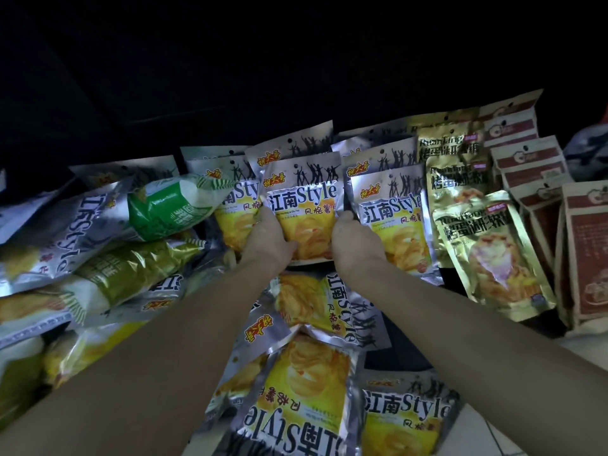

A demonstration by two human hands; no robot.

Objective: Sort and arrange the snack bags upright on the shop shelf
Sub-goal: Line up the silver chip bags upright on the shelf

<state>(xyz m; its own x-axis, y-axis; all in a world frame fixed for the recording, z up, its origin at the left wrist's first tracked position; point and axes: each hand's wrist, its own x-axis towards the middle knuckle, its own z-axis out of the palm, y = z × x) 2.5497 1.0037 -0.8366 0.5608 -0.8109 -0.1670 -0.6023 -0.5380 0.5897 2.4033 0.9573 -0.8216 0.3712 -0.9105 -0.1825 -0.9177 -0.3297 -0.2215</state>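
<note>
Both hands on one upright silver-yellow chip bag (304, 209) at shelf centre: left hand (268, 240) grips its left edge, right hand (357, 240) its right edge, hands apart with the bag between them. Upright rows behind and beside it: at least six such bags visible. Three gold bags (487, 251) upright to the right, then about five brown bags (582, 251) at the right end. Two green bags (164, 205) lying tumbled left. Roughly four more silver-yellow bags lying flat (309, 383) at the front edge under the forearms.

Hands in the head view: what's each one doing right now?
Left hand: grips the left edge of the upright silver-and-yellow crisp bag.
Right hand: grips that bag's right edge, beside the neighbouring identical bag.
</note>
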